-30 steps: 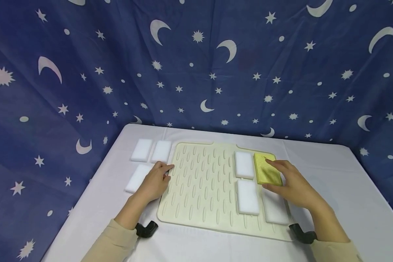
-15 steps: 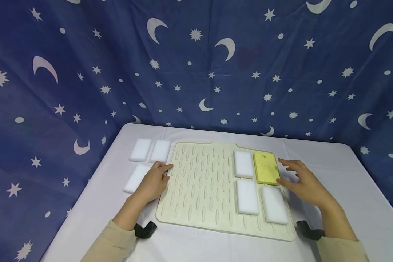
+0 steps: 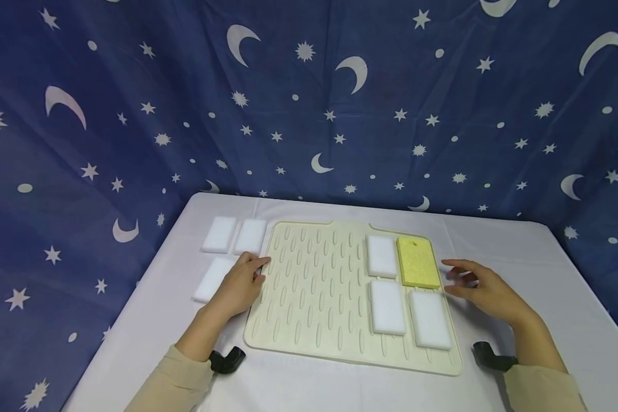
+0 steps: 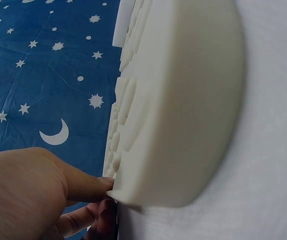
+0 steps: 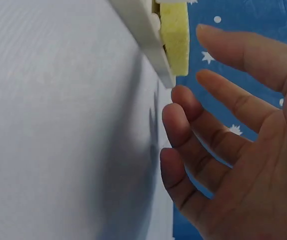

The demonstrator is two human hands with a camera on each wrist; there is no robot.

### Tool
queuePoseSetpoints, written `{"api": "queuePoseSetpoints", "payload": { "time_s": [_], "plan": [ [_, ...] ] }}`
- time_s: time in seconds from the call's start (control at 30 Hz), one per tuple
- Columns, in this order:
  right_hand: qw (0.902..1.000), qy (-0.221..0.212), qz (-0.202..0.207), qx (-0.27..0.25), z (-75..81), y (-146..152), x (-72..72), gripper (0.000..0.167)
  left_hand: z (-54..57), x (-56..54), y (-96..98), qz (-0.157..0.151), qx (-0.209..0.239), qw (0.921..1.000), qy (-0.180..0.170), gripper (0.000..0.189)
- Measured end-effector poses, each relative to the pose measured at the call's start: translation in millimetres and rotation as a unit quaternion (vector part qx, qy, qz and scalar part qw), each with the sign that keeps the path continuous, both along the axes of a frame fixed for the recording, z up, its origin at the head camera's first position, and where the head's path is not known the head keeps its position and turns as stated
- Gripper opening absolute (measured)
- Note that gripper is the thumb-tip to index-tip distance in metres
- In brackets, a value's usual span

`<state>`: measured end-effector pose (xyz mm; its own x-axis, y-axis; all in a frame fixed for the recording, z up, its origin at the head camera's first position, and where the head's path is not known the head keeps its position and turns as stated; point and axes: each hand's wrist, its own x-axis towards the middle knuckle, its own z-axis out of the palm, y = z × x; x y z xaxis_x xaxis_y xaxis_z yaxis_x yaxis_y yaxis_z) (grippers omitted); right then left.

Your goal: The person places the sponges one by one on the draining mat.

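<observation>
Sponge (image 3: 418, 263) lies beside, seemingly clear of, the right hand's (image 3: 489, 292) parted fingers (image 5: 236, 97), while the left hand (image 3: 240, 287) pinches the mat (image 3: 319, 292).

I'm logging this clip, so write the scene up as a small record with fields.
Left hand: pinches the left edge of the mat
Right hand: holds nothing, beside the yellow block
On mat: yellow block, three white blocks
Off mat: three more white blocks visible, left of it
Backdrop: blue, with moons and stars
</observation>
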<state>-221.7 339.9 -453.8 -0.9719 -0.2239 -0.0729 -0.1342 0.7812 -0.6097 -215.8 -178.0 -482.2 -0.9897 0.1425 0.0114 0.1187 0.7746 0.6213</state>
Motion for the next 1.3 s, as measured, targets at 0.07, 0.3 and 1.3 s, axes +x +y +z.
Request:
{"api": "queuePoseSetpoints", "payload": {
  "time_s": [0.07,0.3,1.3],
  "plan": [
    [0.9999,-0.008,0.004,-0.008,-3.1,2,-1.5,0.062,0.0,-0.3,0.0,0.000,0.001,1.0000,0.002,0.045],
    [0.9987,-0.032,0.009,-0.038,-10.2,6,-2.5,0.064,1.7,-2.1,1.4,-0.001,-0.001,1.0000,0.004,0.045],
    [0.9934,-0.068,0.008,-0.092,-25.5,10,-4.2,0.073,21.1,-2.8,-0.3,-0.021,-0.026,0.9984,-0.047,0.050]
  ]
}}
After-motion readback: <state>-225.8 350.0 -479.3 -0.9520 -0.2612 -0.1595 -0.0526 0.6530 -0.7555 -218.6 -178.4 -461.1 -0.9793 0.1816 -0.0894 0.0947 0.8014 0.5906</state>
